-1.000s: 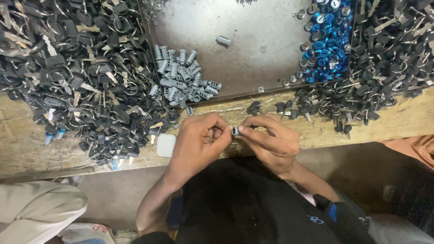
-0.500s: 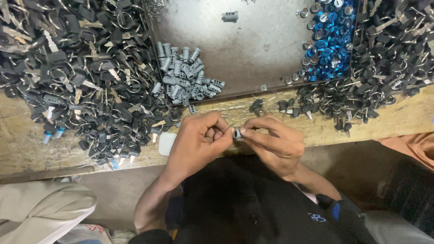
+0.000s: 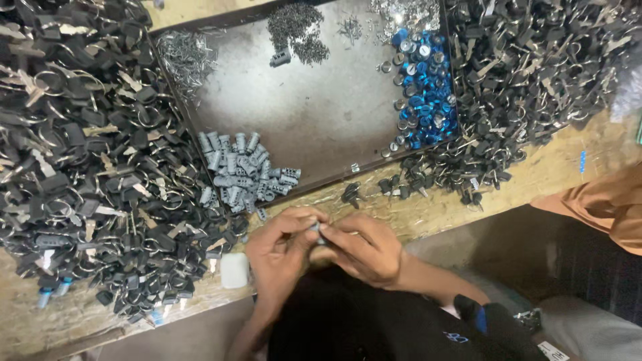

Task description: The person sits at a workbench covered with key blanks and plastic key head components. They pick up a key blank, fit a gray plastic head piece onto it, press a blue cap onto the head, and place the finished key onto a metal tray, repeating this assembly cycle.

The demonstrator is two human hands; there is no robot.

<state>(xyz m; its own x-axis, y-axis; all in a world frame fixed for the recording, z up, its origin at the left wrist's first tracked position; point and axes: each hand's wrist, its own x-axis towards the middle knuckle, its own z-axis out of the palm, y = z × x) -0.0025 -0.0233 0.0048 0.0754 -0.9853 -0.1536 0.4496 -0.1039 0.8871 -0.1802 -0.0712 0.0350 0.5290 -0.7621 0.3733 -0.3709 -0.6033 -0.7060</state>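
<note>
L hand: left hand, fingers curled in, thumb + forefinger pinching a small grey metal lock cylinder from its 9 o'clock side.
R hand: right hand, fingertips pressed onto the same cylinder from 3 o'clock; whether it also holds a second tiny part, can't tell, fingers hide it.
Part location: cylinder sits between both sets of fingertips, just over the near bench edge, at 6 o'clock of the dark tray.
Doing it well (my read): keep the cylinder square betw. the two pinches, hold it close over the bench so a dropped bit lands on wood, not the lap; turn w/ fingertips only, wrists steady. Light is dim, so bring it nearer the eyes if alignment is hard to see.
Feed stock: heap of matching grey cylinders in the tray at 7 o'clock, near the L hand, easy reach.
Tray: shallow dark rectangular metal tray; blue round caps along its 3 o'clock side, small dark screws/pins at 12, thin silvery pins at 10.
Keys L: big pile of black-headed keys on wire rings, at 9 o'clock of the tray, spilling toward the bench edge.
Keys R: second black-headed key pile at 2–3 o'clock.
Misc: small white block just beside the L wrist.
Surface: worn, scuffed bare wooden bench, dusty.
Room: dim; an orange-brown cloth at far 3 o'clock, prob. another person's sleeve.
</note>
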